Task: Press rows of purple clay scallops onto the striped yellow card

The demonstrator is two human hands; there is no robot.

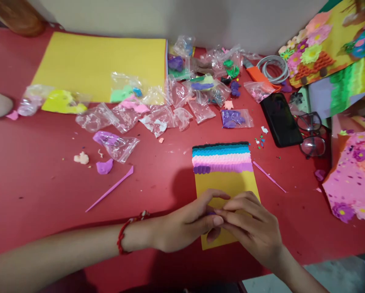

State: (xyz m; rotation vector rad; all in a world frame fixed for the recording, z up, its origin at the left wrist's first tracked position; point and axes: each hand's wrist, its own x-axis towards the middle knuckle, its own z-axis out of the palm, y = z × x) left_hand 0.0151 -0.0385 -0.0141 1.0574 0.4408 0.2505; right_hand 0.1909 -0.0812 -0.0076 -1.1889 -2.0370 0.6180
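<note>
Nearest you, your hands meet over the near half of the yellow card. Your left hand, with a red bracelet at its wrist, comes in from the card's left. Its thumb and forefinger are closed in a pinch on a purple clay bit, of which only a sliver shows. Your right hand comes from the card's near right corner. Its fingers are pressed together with their tips against your left thumb, and I cannot tell if they grip the bit too.

The bit hangs just above the card's bare yellow. The left hand is the nearer one to it.

The card's long axis runs away from you. Clay stripes cross its far end, and their nearest, purple row is thicker at the card's left edge, straight beyond your fingertips.

A pink stick lies just right of the card. Another pink stick and a purple lump lie well to its left.

Beyond the card are clay bags, with a phone and glasses to its far right, all on the red table.
</note>
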